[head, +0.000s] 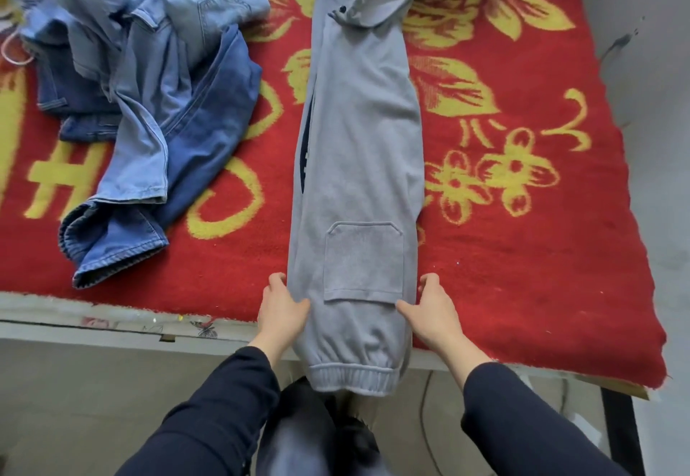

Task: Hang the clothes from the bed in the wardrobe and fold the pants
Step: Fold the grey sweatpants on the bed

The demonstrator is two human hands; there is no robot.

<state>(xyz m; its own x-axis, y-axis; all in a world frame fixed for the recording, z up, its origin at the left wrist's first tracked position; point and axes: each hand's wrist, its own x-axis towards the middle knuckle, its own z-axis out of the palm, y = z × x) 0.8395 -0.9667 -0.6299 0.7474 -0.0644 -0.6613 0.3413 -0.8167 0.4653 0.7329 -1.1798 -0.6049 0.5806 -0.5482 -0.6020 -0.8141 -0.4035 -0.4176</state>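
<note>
Bed [522, 251] | pants [358, 139] lie lengthwise, legs stacked, cuff [353, 378] overhanging edge | our left grip [283, 304] and right grip [435, 307] pinch their sides by the pocket [364, 263], likely squaring them for the fold | jeans [149, 102] heaped left.

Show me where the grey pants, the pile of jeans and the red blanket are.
grey pants [358, 139], head view, middle of the leg.
pile of jeans [149, 76], head view, light denim on top.
red blanket [541, 270], head view, bare red patch right of the pants.

Grey pants [358, 147] folded lengthwise on the bed, cuff overhanging, crumpled denim clothes [149, 102] left
</note>
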